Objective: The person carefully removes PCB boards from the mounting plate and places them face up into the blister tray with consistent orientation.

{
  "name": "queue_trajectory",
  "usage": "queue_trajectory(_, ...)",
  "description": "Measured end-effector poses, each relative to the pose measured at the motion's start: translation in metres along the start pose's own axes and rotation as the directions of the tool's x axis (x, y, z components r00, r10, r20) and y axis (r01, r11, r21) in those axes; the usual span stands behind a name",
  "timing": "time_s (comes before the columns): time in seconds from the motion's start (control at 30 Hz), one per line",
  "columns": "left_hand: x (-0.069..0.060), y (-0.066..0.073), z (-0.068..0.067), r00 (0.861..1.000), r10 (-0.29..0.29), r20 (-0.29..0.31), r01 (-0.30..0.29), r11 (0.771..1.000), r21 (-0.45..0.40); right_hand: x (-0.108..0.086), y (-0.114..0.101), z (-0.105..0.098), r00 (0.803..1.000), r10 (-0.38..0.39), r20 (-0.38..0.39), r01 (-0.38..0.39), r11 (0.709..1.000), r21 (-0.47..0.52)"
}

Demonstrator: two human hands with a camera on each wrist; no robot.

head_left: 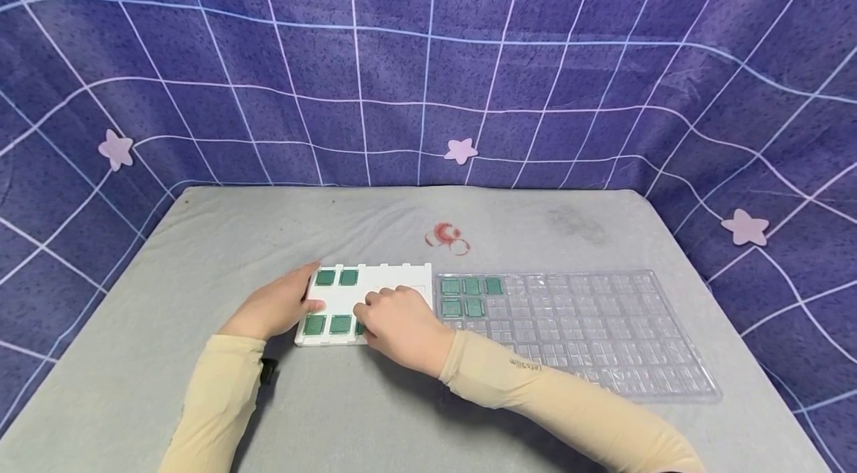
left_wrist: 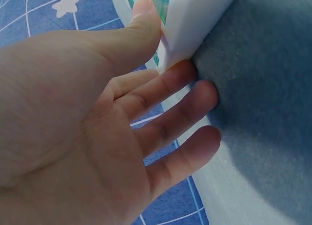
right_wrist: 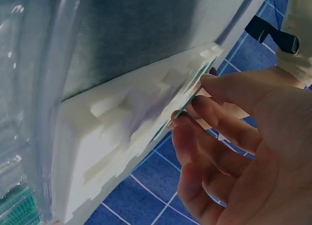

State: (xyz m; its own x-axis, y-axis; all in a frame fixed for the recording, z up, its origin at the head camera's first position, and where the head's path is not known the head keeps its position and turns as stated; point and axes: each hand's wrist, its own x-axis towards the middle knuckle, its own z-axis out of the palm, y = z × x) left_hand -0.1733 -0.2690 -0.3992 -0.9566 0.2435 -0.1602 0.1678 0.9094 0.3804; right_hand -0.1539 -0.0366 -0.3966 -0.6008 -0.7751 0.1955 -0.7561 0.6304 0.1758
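Note:
A white foam tray (head_left: 340, 299) with recesses bears green circuit boards (head_left: 340, 324) at its left part, two in the back row. My left hand (head_left: 280, 303) holds the tray's left end, thumb on top and fingers along the side; in the left wrist view the lower fingers spread loosely below the tray wall (left_wrist: 195, 20). Over the tray's front middle, my right hand (head_left: 405, 326) pinches a thin green circuit board (right_wrist: 187, 106) between thumb and fingertips. The right wrist view shows that board edge-on, tilted against the tray; the hand partly covers it.
Right beside the foam tray lies a clear plastic tray (head_left: 569, 306) with many compartments. Several green boards (head_left: 472, 285) sit in its back left corner. My right forearm crosses over its front. A grey cloth (head_left: 321, 406) covers the table, and a purple grid curtain (head_left: 395, 64) hangs behind.

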Motion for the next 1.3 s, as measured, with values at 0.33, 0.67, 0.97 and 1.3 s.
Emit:
queue_trajectory(0.33, 0.000, 0.000, 0.001, 1.000, 0.014, -0.012, -0.014, 1.000, -0.006, -0.004, 0.003, -0.003, 1.000, 0.009, -0.014, -0.009, 1.000, 0.013)
queue_trajectory(0.67, 0.001, -0.003, 0.001, 1.000, 0.010, -0.010, -0.010, 1.000, 0.005, -0.008, 0.007, -0.002, 0.999, 0.012, -0.043, -0.010, 0.999, 0.041)
queue_trajectory(0.97, 0.001, -0.002, 0.002, 1.000, 0.008, -0.006, -0.008, 1.000, 0.002, -0.016, 0.011, -0.004, 0.998, 0.014, -0.064, -0.012, 1.000, 0.028)
queue_trajectory(1.3, 0.000, -0.004, 0.001, 1.000, 0.003, 0.003, -0.003, 1.000, 0.023, -0.025, 0.021, -0.009, 0.996, 0.039, -0.081, -0.035, 0.998, 0.050)
